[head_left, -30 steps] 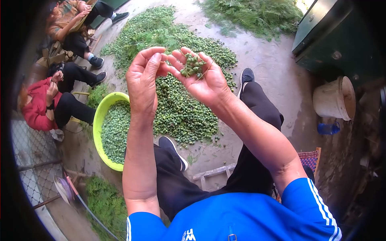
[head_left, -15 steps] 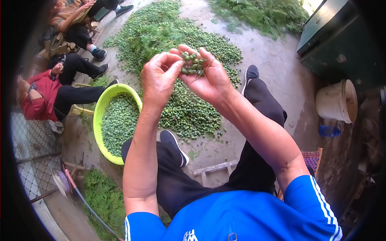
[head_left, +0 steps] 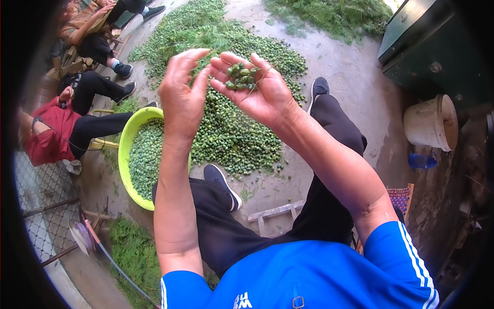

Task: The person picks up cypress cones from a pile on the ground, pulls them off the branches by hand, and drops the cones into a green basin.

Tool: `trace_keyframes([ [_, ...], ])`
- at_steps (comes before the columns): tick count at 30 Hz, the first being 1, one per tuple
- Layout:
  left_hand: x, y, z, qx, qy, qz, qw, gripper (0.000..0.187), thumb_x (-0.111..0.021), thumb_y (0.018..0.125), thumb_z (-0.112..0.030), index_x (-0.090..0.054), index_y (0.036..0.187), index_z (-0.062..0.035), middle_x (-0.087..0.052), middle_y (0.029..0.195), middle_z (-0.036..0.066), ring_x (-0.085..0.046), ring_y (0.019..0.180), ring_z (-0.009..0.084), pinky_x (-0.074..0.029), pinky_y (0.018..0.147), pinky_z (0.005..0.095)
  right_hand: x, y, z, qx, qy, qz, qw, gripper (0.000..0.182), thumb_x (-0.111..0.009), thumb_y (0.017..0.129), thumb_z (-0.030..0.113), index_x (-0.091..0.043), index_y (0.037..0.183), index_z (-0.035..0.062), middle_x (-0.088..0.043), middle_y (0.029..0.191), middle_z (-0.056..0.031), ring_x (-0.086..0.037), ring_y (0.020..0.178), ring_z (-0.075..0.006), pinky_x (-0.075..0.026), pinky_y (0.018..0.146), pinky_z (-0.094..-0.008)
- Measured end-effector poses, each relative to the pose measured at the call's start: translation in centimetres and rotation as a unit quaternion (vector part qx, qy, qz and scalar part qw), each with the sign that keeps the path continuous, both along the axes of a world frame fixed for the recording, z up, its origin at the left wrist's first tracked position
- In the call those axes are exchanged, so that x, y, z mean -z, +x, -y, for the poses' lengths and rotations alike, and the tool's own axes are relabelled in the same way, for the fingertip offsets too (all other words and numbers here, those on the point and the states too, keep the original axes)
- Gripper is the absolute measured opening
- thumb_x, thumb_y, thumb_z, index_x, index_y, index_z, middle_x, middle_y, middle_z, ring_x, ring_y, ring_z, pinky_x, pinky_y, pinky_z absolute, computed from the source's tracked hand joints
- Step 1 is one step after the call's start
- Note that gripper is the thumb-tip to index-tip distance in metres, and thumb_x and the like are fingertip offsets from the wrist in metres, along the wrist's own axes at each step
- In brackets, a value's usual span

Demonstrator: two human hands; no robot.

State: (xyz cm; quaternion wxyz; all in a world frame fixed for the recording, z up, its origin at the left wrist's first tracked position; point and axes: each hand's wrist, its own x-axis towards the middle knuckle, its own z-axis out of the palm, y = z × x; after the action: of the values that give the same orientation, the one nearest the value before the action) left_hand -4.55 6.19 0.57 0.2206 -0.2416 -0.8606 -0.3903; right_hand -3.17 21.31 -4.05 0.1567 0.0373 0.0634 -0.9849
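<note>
In my right hand (head_left: 260,95), palm up and loosely cupped, lies a small clump of round green fruits (head_left: 242,76) with thin stems. My left hand (head_left: 181,98) is raised beside it, apart from the clump, its thumb and fingers spread with nothing seen between them. Beneath both hands a large heap of similar green fruits (head_left: 236,139) covers the floor, with feathery green sprigs (head_left: 198,38) on its upper part. A yellow-green tub (head_left: 125,170) filled with the fruits stands by my left forearm, which hides part of it.
Two people sit at the left, one in a red top (head_left: 51,126), one farther back (head_left: 77,33). On the right are a white bucket (head_left: 424,123), a blue bottle (head_left: 423,160) and a dark cabinet (head_left: 437,67). More feathery greenery (head_left: 334,18) lies at the back.
My left hand has moved left, away from my right palm, and its pinched fingers have spread. The clump stays in my right hand.
</note>
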Motion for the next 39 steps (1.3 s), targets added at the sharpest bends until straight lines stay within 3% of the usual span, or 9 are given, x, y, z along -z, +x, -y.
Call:
trace_keyframes([
  [2,0.2,0.2,-0.5,0.01,-0.049,-0.042,0.998,0.031,-0.065,0.084,-0.001,-0.065,0.114,-0.0074,-0.064,0.109,0.006,-0.061,0.092,0.0152,-0.05,0.076,0.0278,0.5,-0.1,0.1,-0.027,0.003,-0.014,1.0,0.051,-0.028,0.103,0.038,-0.054,0.12,-0.0022,-0.059,0.116,-0.0192,-0.057,0.107,-0.0293,-0.046,0.098,-0.0449],
  [4,0.0,0.7,-1.1,0.07,-0.082,-0.02,0.994,0.028,-0.063,0.081,-0.002,-0.066,0.108,-0.0063,-0.064,0.104,0.011,-0.061,0.098,0.0291,-0.049,0.085,0.0376,0.9,0.0,0.3,-0.019,0.007,0.022,1.0,0.046,-0.03,0.103,0.039,-0.058,0.105,0.0017,-0.062,0.102,-0.0145,-0.058,0.096,-0.0249,-0.048,0.092,-0.043],
  [6,0.4,0.9,-1.4,0.089,-0.076,0.0,0.993,0.027,-0.062,0.082,-0.003,-0.066,0.108,-0.0063,-0.064,0.103,0.01,-0.062,0.095,0.029,-0.05,0.082,0.0381,2.2,-0.4,0.3,-0.057,-0.097,-0.037,0.993,0.04,-0.034,0.103,0.038,-0.056,0.091,0.0069,-0.061,0.092,-0.0099,-0.059,0.092,-0.0224,-0.049,0.089,-0.0424],
  [7,0.5,1.1,-1.5,0.087,-0.072,0.029,0.993,0.027,-0.062,0.081,-0.003,-0.066,0.108,-0.0063,-0.063,0.103,0.01,-0.063,0.093,0.0282,-0.05,0.08,0.0378,1.9,-0.3,0.4,-0.031,-0.05,0.006,0.998,0.036,-0.037,0.103,0.037,-0.051,0.084,0.0096,-0.059,0.087,-0.0066,-0.059,0.089,-0.0214,-0.049,0.089,-0.0432],
  [16,0.7,0.7,-1.0,0.086,-0.024,0.141,0.986,0.024,-0.062,0.078,0.001,-0.065,0.101,-0.005,-0.058,0.09,0.01,-0.062,0.077,0.021,-0.051,0.071,0.0319,0.7,0.3,1.0,-0.028,0.027,0.008,0.999,0.053,-0.029,0.103,0.041,-0.053,0.113,-0.0051,-0.057,0.115,-0.0215,-0.056,0.112,-0.0318,-0.044,0.103,-0.0446],
  [31,1.3,0.4,-0.5,0.06,-0.067,0.169,0.982,0.022,-0.055,0.078,0.006,-0.063,0.097,-0.0028,-0.058,0.089,0.002,-0.057,0.075,0.0082,-0.048,0.069,0.0231,1.4,0.5,1.3,-0.024,0.035,0.012,0.999,0.048,-0.03,0.104,0.038,-0.054,0.111,-0.0027,-0.057,0.112,-0.0177,-0.055,0.11,-0.0288,-0.046,0.099,-0.0441],
  [34,1.9,-0.5,0.4,0.104,0.052,0.242,0.963,0.019,-0.055,0.082,0.003,-0.06,0.1,-0.0026,-0.06,0.092,0.003,-0.059,0.076,0.0089,-0.049,0.069,0.0229,1.8,0.1,1.0,-0.03,0.033,0.008,0.999,0.051,-0.029,0.104,0.039,-0.053,0.114,-0.0045,-0.057,0.112,-0.0183,-0.055,0.109,-0.0294,-0.047,0.098,-0.045],
  [37,1.0,-0.7,1.4,0.181,0.341,0.413,0.825,0.02,-0.056,0.087,0.0,-0.055,0.107,-0.0032,-0.061,0.096,0.009,-0.061,0.08,0.0149,-0.051,0.071,0.0258,1.3,0.2,0.8,-0.031,0.023,0.016,0.999,0.053,-0.028,0.104,0.039,-0.052,0.117,-0.0062,-0.056,0.113,-0.0205,-0.055,0.107,-0.0308,-0.048,0.096,-0.0461],
  [39,1.0,-1.1,2.0,0.201,0.426,0.454,0.756,0.02,-0.055,0.087,0.001,-0.054,0.107,-0.0022,-0.061,0.094,0.01,-0.061,0.08,0.0161,-0.052,0.07,0.0269,0.6,0.4,0.6,-0.03,0.02,0.015,0.999,0.054,-0.027,0.104,0.039,-0.051,0.117,-0.0068,-0.056,0.114,-0.0217,-0.055,0.108,-0.0318,-0.049,0.096,-0.0461],
])
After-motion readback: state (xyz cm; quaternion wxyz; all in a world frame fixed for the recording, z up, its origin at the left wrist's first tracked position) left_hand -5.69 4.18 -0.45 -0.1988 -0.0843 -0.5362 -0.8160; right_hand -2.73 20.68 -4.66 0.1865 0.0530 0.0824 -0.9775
